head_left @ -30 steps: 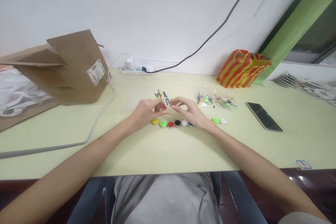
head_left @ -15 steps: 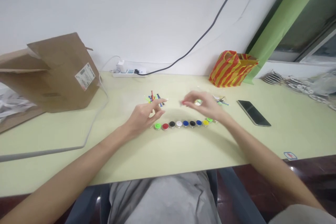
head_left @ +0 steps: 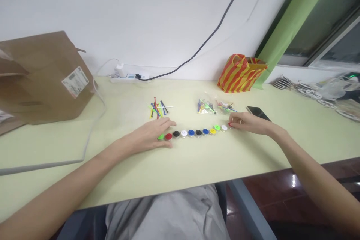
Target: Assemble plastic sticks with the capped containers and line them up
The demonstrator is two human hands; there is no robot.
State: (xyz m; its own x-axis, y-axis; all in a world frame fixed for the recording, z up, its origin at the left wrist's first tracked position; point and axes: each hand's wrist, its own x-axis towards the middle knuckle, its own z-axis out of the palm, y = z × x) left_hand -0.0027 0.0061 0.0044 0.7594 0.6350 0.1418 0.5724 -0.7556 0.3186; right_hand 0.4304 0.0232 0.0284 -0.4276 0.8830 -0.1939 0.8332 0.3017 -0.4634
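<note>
A row of small round containers with coloured lids [head_left: 191, 132] runs across the table. At its right end, my right hand [head_left: 246, 123] pinches a container with a red lid [head_left: 230, 125], beside a white-lidded one [head_left: 224, 128]. My left hand [head_left: 152, 134] lies at the other end with thumb and fingers apart. They reach around a green lid [head_left: 160, 137] and a red lid [head_left: 168, 136]; whether they touch these I cannot tell. Behind the row lies a pile of thin coloured plastic sticks [head_left: 157, 108]. More such pieces are in clear bags [head_left: 206, 107].
A cardboard box [head_left: 47, 78] stands at the left, near a grey cable [head_left: 92, 135]. A power strip [head_left: 131, 78] lies against the wall. A striped red-yellow bag [head_left: 242, 73] is at the back right. The phone [head_left: 258, 113] lies partly behind my right hand.
My right hand has carried the red-lidded container right, from above the table to the row's right end. My left hand has lowered around the row's left end. The view has shifted slightly right.
</note>
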